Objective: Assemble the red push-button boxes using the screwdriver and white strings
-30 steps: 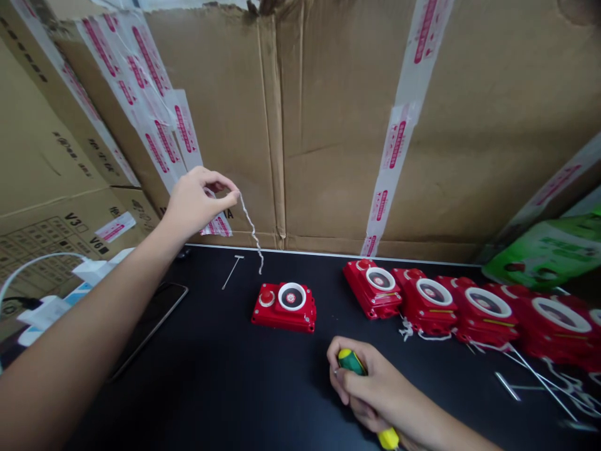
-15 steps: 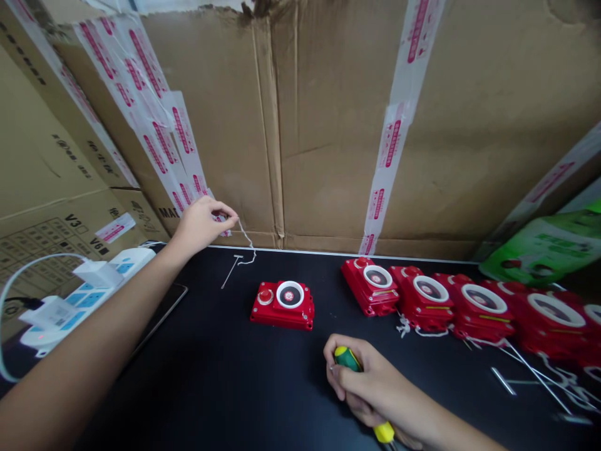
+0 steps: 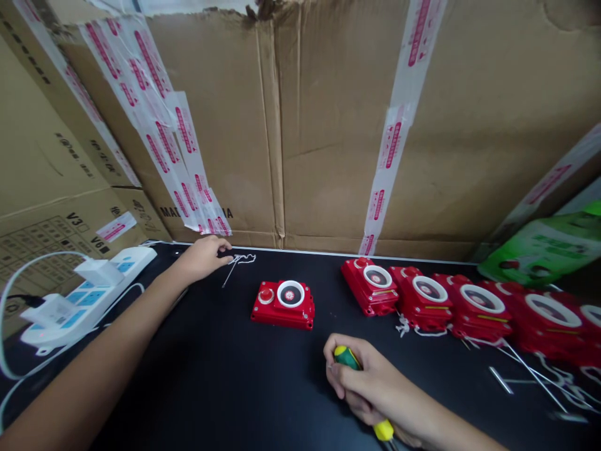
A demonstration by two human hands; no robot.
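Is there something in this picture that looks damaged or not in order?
Yes. The large cardboard behind the table has a ragged, dark-marked top edge, apparently torn. At right, white cords lie jumbled among thin metal rods, untidy near the row of red boxes.

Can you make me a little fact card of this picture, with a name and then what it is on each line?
Left hand: beside a thin white string, thumb and finger parted
Right hand: gripping a tool with a green and yellow handle
Middle: one red box with a round white ring
Right side: a row of red boxes, at least five
Far right: a green package
Left side: a white power strip
Behind: brown cardboard
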